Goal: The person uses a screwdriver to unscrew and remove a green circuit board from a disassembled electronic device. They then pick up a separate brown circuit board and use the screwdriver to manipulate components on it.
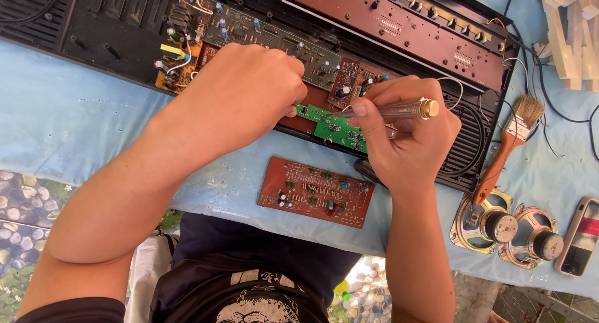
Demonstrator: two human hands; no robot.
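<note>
My left hand [246, 92] rests on the open black electronic case [112, 29], its fingers pinching the left end of a small green circuit board [334, 126]. My right hand [409, 132] grips a clear-handled screwdriver [399, 109] with a brass cap, its tip pointing left onto the green board. A brown circuit board [315, 192] lies loose on the blue cloth [68, 120] just below both hands. Inside the case sit a long green board [262, 29] with capacitors and a red-brown panel [399, 23].
A wooden-handled paintbrush [508, 145] leans at the case's right end. Two round speakers [493, 223] and a phone [580, 235] lie at the right on the cloth. White keys [571, 29] are stacked at the top right. Black cables [561, 111] trail there.
</note>
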